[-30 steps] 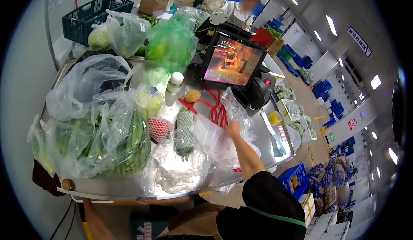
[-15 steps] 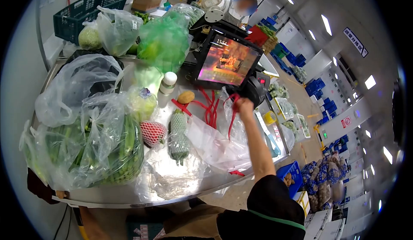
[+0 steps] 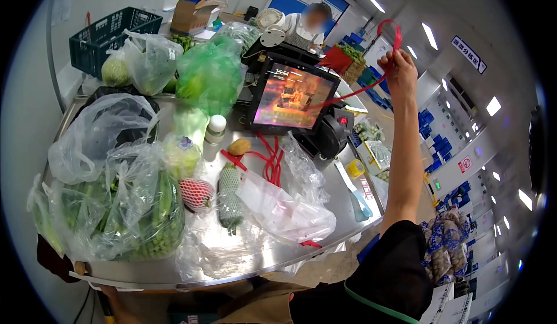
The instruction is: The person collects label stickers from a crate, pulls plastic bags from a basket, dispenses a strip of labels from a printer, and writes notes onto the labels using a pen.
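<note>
My right hand (image 3: 401,71) is raised on the right, pinching a thin red ribbon (image 3: 398,33). One end loops above the fingers, and the rest slants down across the lit screen (image 3: 293,95). More red ribbon (image 3: 272,164) lies tangled on the metal table (image 3: 325,248), beside a clear plastic bag (image 3: 304,170) and a whitish plastic bag (image 3: 287,208). At the lower left my left forearm (image 3: 119,309) reaches under the table edge; the fingers are mostly hidden there.
Bagged green vegetables (image 3: 116,208) fill the table's left. A netted green vegetable (image 3: 230,199), a netted red item (image 3: 196,194), a potato (image 3: 239,146) and a white bottle (image 3: 216,128) stand nearby. A green crate (image 3: 110,42) and another person (image 3: 304,25) are behind.
My right hand has risen from beside the screen up and to the right, drawing the red ribbon up with it. The view has shifted slightly; the items on the table stay in place.
</note>
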### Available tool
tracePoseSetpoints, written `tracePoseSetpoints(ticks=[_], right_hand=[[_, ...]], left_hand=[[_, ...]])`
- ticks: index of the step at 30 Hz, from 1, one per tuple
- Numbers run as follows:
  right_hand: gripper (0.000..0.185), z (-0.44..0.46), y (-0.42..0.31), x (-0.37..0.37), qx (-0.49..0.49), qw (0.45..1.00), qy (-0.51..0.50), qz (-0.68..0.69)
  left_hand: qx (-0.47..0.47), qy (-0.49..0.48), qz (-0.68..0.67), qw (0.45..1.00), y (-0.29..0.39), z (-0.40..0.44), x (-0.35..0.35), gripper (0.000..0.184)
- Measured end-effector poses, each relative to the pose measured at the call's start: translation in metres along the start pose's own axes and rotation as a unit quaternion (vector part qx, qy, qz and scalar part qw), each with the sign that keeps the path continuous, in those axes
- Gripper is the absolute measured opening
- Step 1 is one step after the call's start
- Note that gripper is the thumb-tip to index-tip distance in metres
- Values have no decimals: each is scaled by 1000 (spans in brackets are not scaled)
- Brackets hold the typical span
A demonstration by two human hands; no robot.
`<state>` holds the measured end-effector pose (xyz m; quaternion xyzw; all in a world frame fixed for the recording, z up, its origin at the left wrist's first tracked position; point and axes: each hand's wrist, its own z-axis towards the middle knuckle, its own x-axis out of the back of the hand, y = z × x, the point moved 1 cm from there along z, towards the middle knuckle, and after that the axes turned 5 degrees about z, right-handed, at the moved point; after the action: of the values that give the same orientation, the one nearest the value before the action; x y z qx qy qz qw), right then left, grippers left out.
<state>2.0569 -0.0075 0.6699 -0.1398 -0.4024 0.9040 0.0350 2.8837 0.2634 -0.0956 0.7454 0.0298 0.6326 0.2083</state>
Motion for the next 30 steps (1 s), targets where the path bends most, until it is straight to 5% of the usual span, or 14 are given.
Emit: tracePoseSetpoints(ticks=[3,6,9,10,11,13,15,18,30], right_hand=[[8,2,-14,-10,11,1000,-16,4],[7,8,-18,-10,15,999,-12,26],[7,14,-17,3,18,997,-47,63],[7,16,-16,7,19,996,-51,70],[7,17,-14,11,20,995,-55,77],[6,22,-13,20,23,992,-70,98],[6,29,-18,33,28,988,-92,125],[9,37,-36,60,69,982,-142,104],[9,55,-67,203,117,984,-95,93]], left_hand=[[-44,12,-32,998,-25,-16,-4,58],[-134,5,-240,961,-42,-32,5,62],[-241,-61,-144,958,-63,-56,15,64],[-332,100,-77,935,-60,-75,20,55],[-196,44,-151,968,-68,-93,17,48],[118,-3,-327,938,-48,-167,55,36],[115,-19,-424,898,-73,-195,38,34],[176,-67,-259,947,-101,-240,28,29],[125,86,-268,951,16,-447,121,35]])
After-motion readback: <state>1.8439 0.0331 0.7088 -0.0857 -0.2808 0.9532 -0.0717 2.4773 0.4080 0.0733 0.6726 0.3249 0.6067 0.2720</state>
